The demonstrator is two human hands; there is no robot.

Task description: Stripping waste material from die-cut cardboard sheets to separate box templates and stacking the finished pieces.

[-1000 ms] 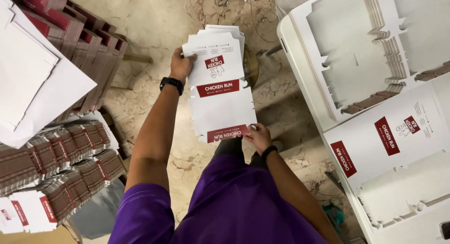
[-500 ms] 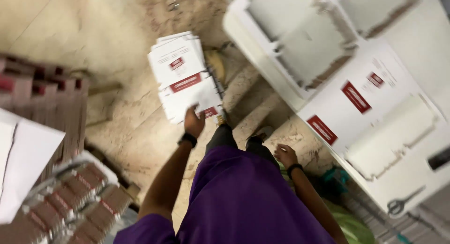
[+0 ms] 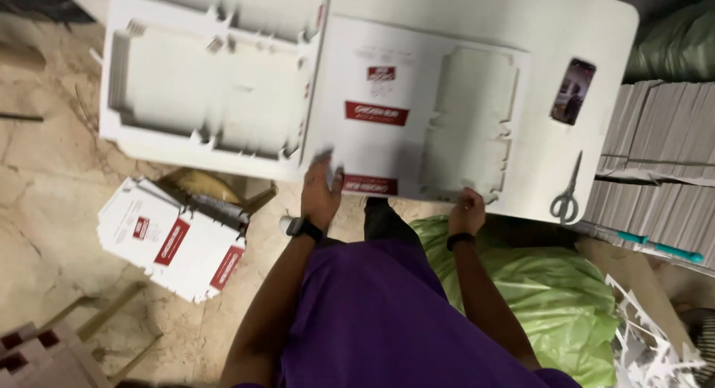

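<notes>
- Stone-look beige floor (image 3: pixel 52 202), cluttered; white table (image 3: pixel 596 30) fills the upper part of the view, seen from above
- Flat die-cut carton sheet (image 3: pixel 417 112), white with red label patches, lies on the table at its near edge; printed side up; a second sheet (image 3: pixel 216 83), plain side up with cut tabs showing, lies just left of it, the two overlapping at the seam
- Left hand (image 3: pixel 320 194): fingers spread apart, palm down on the near-left corner of the printed sheet; black watch on the wrist; fingertips blurred, so cannot tell whether they curl under the sheet edge
- Right hand (image 3: pixel 468 209): at the near edge of the same sheet, right of centre; fingers close together, touching the edge; cannot tell if it pinches the sheet or only rests against it; dark band on the wrist
- Phone (image 3: pixel 572 90) lies flat on the table, far right; scissors (image 3: pixel 566 194) lie near the table's right near corner, handles toward the person; both well apart from the hands
- Stack of white-and-red flat cartons (image 3: pixel 171 239) on the floor, left of the person, below the table edge
- Green plastic bag (image 3: pixel 551 299) on the floor under the right arm; grey stacked sheets (image 3: pixel 655 157) to the right of the table; white offcuts (image 3: pixel 648 343) at bottom right
- Person wears a purple top (image 3: pixel 387 321)
</notes>
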